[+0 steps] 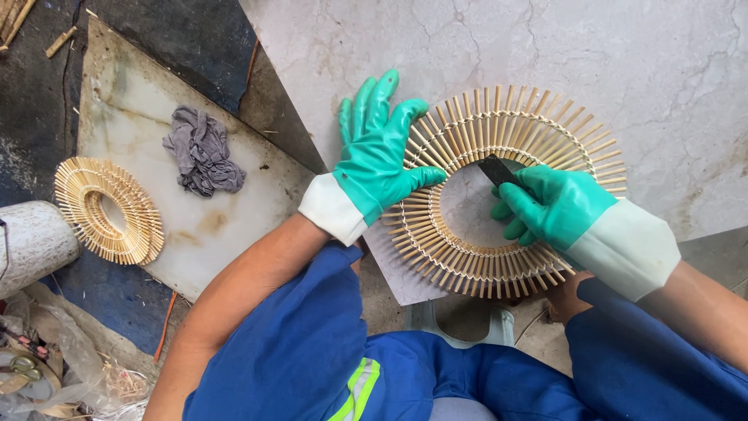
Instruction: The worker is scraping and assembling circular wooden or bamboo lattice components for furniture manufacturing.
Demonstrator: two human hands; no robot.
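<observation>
Stool: a pale plastic stool [467,323] is showing between the blue trouser legs, nearest of all.
Right hand: the right hand [557,209], in a green glove with a white cuff, is clenching a small dark blade [496,169] and pressing its tip on the ring's inner edge, far right.
Left hand: the left hand [379,152], gloved alike, is lying flat and spread on the ring's left side, grasping nothing.
Bamboo ring: the bamboo ring [499,191] is lying flat on the pale marble slab [623,62], just in front of the knees, its near edge overhanging the slab.
Doing it well: I judge the flat hand should be pinning the ring firmly while the blade is working in short strokes, away from the fingers.
Count: two gloves, one blade, two slabs.
Left side: two or more finished rings [109,209] are stacking on a second slab [195,234]; one grey rag [201,152] is lying beyond them.
</observation>
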